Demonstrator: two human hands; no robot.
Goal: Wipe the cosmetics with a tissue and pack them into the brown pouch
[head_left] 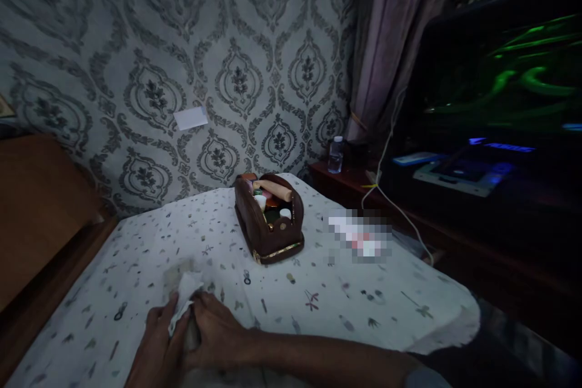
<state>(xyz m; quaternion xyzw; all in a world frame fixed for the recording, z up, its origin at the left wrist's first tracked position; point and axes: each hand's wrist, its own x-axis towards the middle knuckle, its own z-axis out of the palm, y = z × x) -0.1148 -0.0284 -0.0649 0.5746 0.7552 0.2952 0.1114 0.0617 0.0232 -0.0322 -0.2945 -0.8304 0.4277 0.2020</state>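
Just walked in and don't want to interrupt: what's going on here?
A person's left hand and right hand are close together at what looks like a crumpled white tissue, over a patterned white cloth; blur hides each hand's exact grip. Beyond them, an open brown zippered bag stands on the cloth, small items showing inside.

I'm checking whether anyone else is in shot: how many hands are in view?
2: left hand and right hand, close together near the bottom edge, both at a white tissue-like piece. No other shows.
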